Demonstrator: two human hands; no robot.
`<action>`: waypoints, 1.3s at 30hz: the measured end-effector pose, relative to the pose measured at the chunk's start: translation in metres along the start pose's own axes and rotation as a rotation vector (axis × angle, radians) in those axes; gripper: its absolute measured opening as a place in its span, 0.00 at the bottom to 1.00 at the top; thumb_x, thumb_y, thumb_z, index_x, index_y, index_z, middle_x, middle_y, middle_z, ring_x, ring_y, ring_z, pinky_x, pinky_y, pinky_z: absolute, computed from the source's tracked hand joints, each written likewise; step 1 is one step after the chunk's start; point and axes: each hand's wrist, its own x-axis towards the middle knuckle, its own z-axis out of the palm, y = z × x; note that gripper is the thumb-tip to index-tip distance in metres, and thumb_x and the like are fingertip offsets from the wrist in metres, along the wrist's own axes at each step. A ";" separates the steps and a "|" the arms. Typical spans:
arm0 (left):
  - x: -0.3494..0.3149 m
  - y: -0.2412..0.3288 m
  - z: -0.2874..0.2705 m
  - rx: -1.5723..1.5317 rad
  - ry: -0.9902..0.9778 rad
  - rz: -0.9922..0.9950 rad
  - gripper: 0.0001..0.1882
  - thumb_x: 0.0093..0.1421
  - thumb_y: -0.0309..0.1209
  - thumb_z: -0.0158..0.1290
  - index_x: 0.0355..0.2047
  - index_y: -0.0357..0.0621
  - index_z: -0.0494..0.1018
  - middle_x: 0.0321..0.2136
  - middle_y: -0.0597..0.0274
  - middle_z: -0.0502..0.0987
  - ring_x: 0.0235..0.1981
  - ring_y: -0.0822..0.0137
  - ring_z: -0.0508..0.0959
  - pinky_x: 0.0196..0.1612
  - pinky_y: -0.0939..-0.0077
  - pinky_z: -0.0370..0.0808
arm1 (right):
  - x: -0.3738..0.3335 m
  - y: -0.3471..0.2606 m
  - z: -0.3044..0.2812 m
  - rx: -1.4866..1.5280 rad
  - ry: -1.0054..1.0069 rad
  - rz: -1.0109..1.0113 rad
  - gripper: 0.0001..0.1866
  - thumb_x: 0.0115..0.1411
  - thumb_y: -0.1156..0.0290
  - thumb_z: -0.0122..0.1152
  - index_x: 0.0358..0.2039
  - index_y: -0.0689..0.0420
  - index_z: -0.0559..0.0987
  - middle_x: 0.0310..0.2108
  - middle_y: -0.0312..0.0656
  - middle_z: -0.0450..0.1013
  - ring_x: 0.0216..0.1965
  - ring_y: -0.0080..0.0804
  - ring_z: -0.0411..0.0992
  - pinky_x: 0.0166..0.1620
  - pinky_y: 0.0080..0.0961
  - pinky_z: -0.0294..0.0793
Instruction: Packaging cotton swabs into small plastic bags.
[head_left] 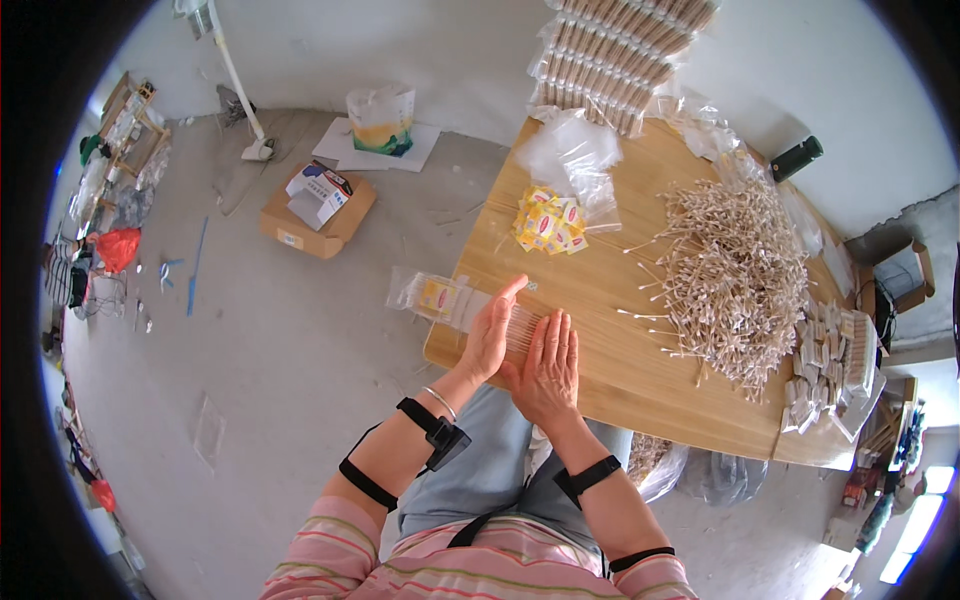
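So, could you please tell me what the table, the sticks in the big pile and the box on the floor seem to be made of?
Table: pale wood or wood-look laminate, smooth, with visible grain lines. Sticks: thin light wood or bamboo, apparently with white cotton-like tips. Box: plain brown corrugated cardboard, matte, its flaps open.

My right hand (548,368) is covering part of the swab row (520,328); my left hand (490,335) is hiding its near end. Packet (437,296) label is blurring.
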 end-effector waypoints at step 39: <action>-0.056 0.029 -0.031 1.165 -0.408 0.300 0.36 0.61 0.57 0.46 0.59 0.42 0.63 0.40 0.53 0.69 0.43 0.53 0.68 0.49 0.58 0.62 | 0.002 -0.004 0.001 -0.114 -0.108 0.078 0.52 0.58 0.41 0.48 0.66 0.70 0.45 0.70 0.58 0.35 0.71 0.52 0.31 0.71 0.42 0.30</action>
